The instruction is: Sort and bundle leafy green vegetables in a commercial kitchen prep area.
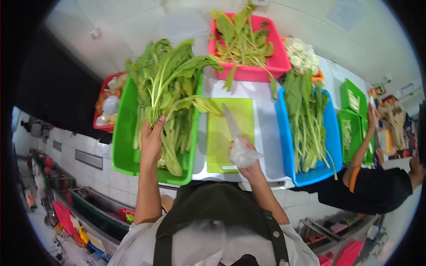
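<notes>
My left hand grips a bunch of leafy greens by the stalks, above a green plastic tub filled with more of the same greens. One yellowing leaf sticks out from the bunch towards the cutting board. In my right hand is a knife, its handle wrapped in a clear plastic bag. The blade points away from me over a lime-green cutting board. Right of the board, a blue plastic tub holds long-stemmed greens.
Behind the board stands a pink tub with yellowed leaves hanging over its rim. A red basket with bagged items is at the left. White bagged vegetables sit behind the blue tub. At the right, another person works near small green bins.
</notes>
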`<state>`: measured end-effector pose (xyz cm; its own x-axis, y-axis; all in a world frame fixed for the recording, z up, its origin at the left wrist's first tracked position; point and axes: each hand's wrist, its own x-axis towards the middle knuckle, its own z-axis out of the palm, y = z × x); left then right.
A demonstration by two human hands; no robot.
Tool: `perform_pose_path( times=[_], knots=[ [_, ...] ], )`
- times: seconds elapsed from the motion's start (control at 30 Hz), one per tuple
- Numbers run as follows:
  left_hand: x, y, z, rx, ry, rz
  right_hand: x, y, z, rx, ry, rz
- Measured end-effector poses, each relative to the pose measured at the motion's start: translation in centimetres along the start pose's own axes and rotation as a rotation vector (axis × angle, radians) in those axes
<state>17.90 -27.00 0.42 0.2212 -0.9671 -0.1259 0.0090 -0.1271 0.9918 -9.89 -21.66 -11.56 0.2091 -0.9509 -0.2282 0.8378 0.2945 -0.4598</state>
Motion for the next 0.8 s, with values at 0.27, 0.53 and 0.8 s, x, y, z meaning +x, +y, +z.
perform_pose_path(
  times=[0.27,0.53,0.8],
  knots=[
    [-2.9,8.8,-0.5,-0.431,-0.219,0.242,0.1,-0.2,10.6,-0.564,-0.542,0.115],
    [-4.0,8.3,3.7,-0.527,-0.204,0.233,1.4,2.8,13.8,-0.637,-0.621,0.123],
    [-3.0,4.5,4.3,-0.566,-0.314,0.274,2.1,0.7,12.3,-0.506,-0.715,0.379]
  ],
)
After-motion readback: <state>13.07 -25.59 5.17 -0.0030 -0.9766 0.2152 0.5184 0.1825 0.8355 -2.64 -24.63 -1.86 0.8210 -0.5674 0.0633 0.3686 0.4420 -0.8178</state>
